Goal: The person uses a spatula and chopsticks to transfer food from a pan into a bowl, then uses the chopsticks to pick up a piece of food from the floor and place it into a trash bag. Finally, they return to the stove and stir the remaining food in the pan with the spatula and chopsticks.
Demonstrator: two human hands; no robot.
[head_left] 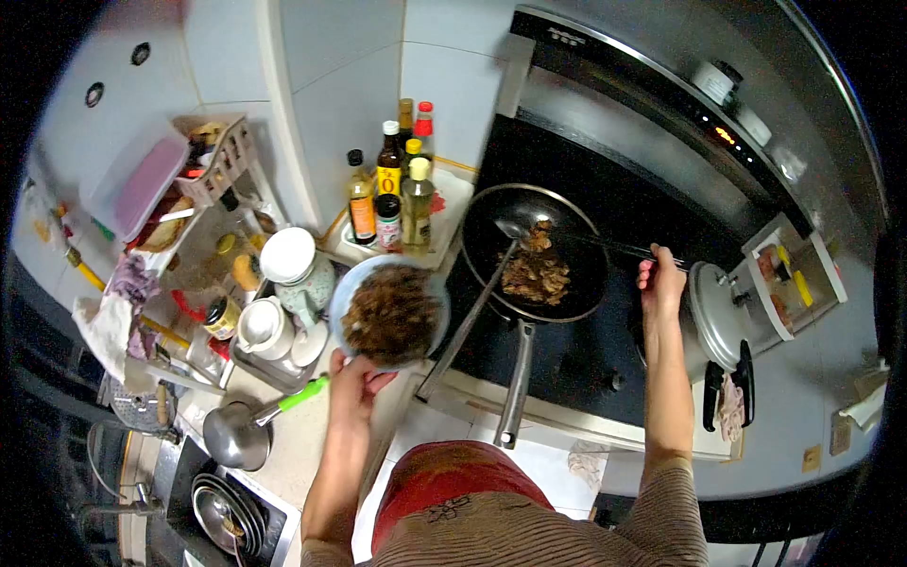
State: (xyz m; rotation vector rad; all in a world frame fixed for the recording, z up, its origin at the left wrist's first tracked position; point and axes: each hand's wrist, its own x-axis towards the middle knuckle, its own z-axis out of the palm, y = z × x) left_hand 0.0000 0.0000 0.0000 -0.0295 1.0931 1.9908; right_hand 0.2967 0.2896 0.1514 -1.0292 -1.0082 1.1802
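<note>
Seen from above, at a kitchen counter with a black stove (586, 359). Left hand (357, 378) gripping the near rim of a bowl (389, 312) heaped with brown cooked food, held just left of the stove. Right hand (659, 279) closed around long chopsticks (614, 248), tips reaching into a black pan (534, 253) on the stove and touching the brown food there. Ladle (491, 283) resting in the pan, handle slanting down toward the counter edge. Pan handle pointing toward the body. Behind the bowl, a cluster of bottles (392, 189) against the tiled wall. Left of the bowl, white lidded jars (283, 283) on a tray. Lower left, a steel scoop with a green handle (250, 425) lying on the counter. Right of the stove, a pressure cooker lid (713, 317) just beside the right hand.
</note>
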